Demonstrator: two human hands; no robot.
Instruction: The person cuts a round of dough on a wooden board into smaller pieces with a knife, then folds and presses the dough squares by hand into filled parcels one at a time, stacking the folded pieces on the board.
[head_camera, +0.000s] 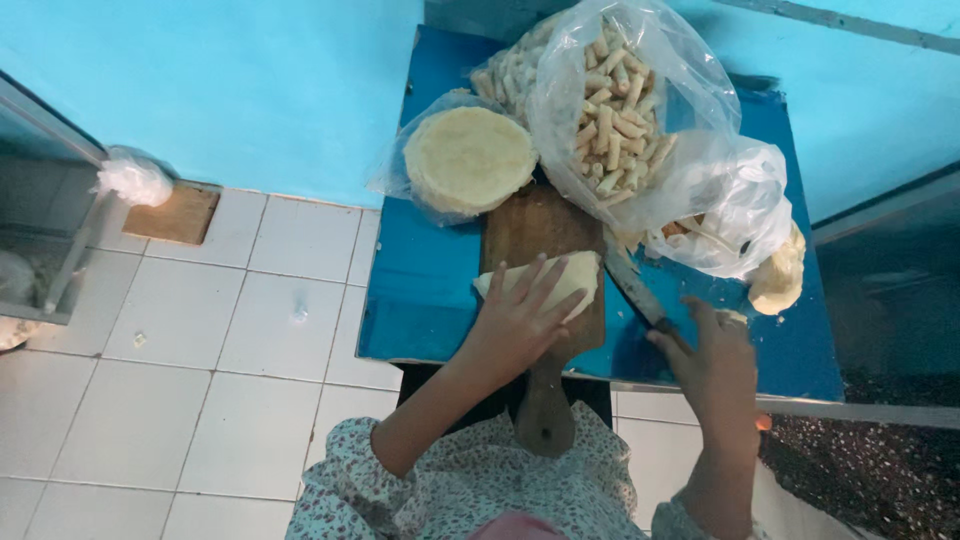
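Closest to me: floral-print sleeves (470, 490) at the bottom edge, both forearms reaching up onto a small blue table (420, 290).

My left hand (520, 320) lies flat on a pale folded sheet of dough (560, 278), fingers (545, 285) spread apart and pressing down on it, not curled around it. The dough rests on a wooden cutting board (535, 230), whose handle (545, 410) points back toward me and hangs over the table's near edge.

My right hand (715, 365) is just right of the board, fingers closed around the handle of a knife (632, 288). The blade angles up and left, its tip near the dough's right end; I cannot tell whether it touches the dough. Something small and orange shows at the wrist, too small to tell.

Farther out, at the board's far end: a round stack of pale flat wrappers (468, 158) sitting in a clear plastic bag. Beside it to the right, a big clear bag of small rolled sticks (620, 110), with a second such bag partly hidden behind it. Right of that, a crumpled white plastic bag (735, 215), and a pale lump of dough (780, 280) near the table's right edge.

Left of the table: white tiled floor (180, 340), a brown wooden square (180, 213) against the turquoise wall (220, 80), and a small knotted plastic bag (135, 180) next to it.
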